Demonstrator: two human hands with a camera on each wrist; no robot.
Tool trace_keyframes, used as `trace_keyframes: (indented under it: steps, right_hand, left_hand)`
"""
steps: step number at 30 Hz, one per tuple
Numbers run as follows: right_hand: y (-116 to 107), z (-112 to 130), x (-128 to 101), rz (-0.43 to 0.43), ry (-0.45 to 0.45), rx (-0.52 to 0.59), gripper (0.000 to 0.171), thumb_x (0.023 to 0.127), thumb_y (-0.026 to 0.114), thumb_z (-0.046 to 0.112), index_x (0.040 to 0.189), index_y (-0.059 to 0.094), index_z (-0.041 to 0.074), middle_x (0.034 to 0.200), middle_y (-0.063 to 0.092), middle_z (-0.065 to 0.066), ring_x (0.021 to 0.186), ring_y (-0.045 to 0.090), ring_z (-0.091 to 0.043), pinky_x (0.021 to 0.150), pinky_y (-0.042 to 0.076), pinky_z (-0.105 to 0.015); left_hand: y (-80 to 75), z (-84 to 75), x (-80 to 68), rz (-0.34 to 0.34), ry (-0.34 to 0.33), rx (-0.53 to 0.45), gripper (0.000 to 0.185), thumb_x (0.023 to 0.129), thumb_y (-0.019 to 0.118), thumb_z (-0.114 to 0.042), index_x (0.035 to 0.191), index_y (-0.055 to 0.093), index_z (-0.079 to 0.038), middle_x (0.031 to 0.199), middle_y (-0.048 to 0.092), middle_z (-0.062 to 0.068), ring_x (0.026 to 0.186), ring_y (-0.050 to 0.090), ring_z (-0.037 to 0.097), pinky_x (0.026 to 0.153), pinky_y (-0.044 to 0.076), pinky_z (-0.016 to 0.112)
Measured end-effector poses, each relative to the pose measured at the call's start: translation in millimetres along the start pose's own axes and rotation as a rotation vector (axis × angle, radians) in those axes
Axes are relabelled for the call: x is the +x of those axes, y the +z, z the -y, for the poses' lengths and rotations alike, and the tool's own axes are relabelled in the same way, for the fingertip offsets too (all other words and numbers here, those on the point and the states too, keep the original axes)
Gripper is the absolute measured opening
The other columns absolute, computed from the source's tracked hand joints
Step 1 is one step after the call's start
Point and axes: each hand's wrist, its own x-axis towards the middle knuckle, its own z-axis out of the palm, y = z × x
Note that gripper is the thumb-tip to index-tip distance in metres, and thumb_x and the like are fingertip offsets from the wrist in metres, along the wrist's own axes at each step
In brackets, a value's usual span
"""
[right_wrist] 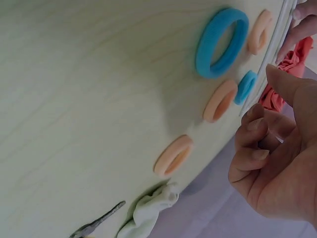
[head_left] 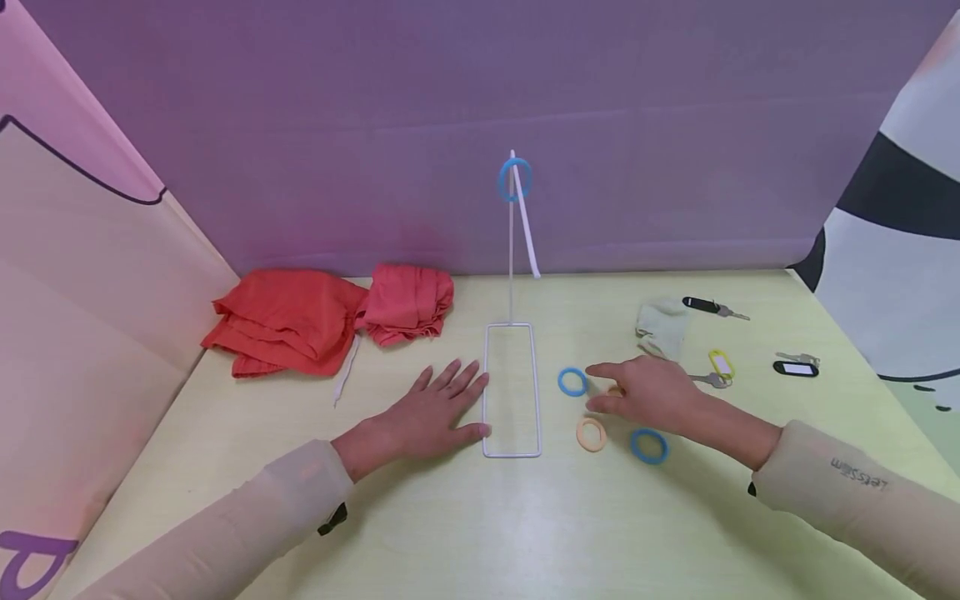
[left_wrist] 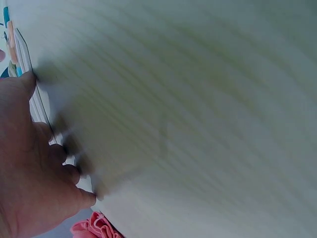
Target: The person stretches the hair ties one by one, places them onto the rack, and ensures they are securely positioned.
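Flat on the table (head_left: pixel 450 533), the left hand (head_left: pixel 427 417) lies with fingers spread and straight, its fingertips and thumb touching the left side of the stand (head_left: pixel 512 392), a thin white wire frame whose rectangular base sits mid-table and whose upright rod carries one blue ring (head_left: pixel 515 179) at the top. Just right of the base, the right hand (head_left: pixel 645 392) hovers low with forefinger and thumb stretched toward a small blue ring (head_left: pixel 573 382); the other fingers curl loosely, as the right wrist view shows, and it holds nothing. Three more rings lie about it: an orange ring (head_left: pixel 591 434) near the thumb, a larger blue ring (head_left: pixel 648 446) nearer still, and another orange one mostly hidden under the fingers.

Judging by their look, the rings are light, soft and a little squashy, so a gentle pinch across the band between thumb and forefinger should do; the table looks smooth, and a ring may skid if nudged. The stand looks light and tippy, which suits the steadying left hand.

Far left lie red cloths (head_left: pixel 330 317); far right, a pale cloth (head_left: pixel 662 327) and tagged keys (head_left: pixel 797 365).
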Motion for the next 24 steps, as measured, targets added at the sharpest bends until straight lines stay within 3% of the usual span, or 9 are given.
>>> trace_keyframes:
  steps: [6, 12, 18, 24]
  right_hand:
    - [11.1, 1.7, 10.1, -0.043, -0.003, -0.032, 0.056, 0.088, 0.07, 0.049, 0.136, 0.063, 0.022, 0.072, 0.073, 0.011, 0.067, 0.063, -0.014, 0.044, 0.037, -0.029]
    - [11.7, 4.3, 19.0, -0.027, 0.002, -0.092, 0.059, 0.087, 0.069, 0.055, 0.137, 0.063, 0.023, 0.056, 0.056, 0.006, 0.055, 0.05, -0.013, 0.042, 0.032, -0.031]
    - [14.8, 4.2, 26.5, -0.016, 0.016, -0.132, 0.06, 0.086, 0.068, 0.059, 0.135, 0.064, 0.025, 0.06, 0.058, 0.005, 0.061, 0.054, -0.015, 0.041, 0.033, -0.032]
    - [16.4, 4.1, 29.3, -0.018, 0.013, -0.1, 0.053, 0.089, 0.067, 0.053, 0.133, 0.067, 0.023, 0.075, 0.071, -0.001, 0.07, 0.061, -0.017, 0.042, 0.035, -0.031]
  left_hand:
    - [0.3, 0.2, -1.5, -0.001, 0.001, -0.005, 0.082, 0.099, 0.044, -0.061, 0.163, 0.013, -0.02, 0.171, 0.006, 0.004, 0.158, 0.002, 0.032, 0.124, 0.007, 0.061]
    - [0.1, 0.1, -0.7, 0.006, -0.008, 0.003, 0.083, 0.099, 0.043, -0.063, 0.163, 0.01, -0.022, 0.171, 0.004, 0.002, 0.158, 0.001, 0.03, 0.125, 0.005, 0.06]
    - [-1.2, -0.8, -0.5, -0.002, 0.0, 0.0, 0.082, 0.099, 0.044, -0.062, 0.163, 0.012, -0.021, 0.171, 0.005, 0.003, 0.158, 0.001, 0.031, 0.125, 0.005, 0.06]
    - [-1.4, -1.5, -1.3, -0.005, -0.007, 0.0, 0.082, 0.099, 0.044, -0.062, 0.163, 0.012, -0.021, 0.171, 0.006, 0.003, 0.158, 0.003, 0.031, 0.124, 0.006, 0.061]
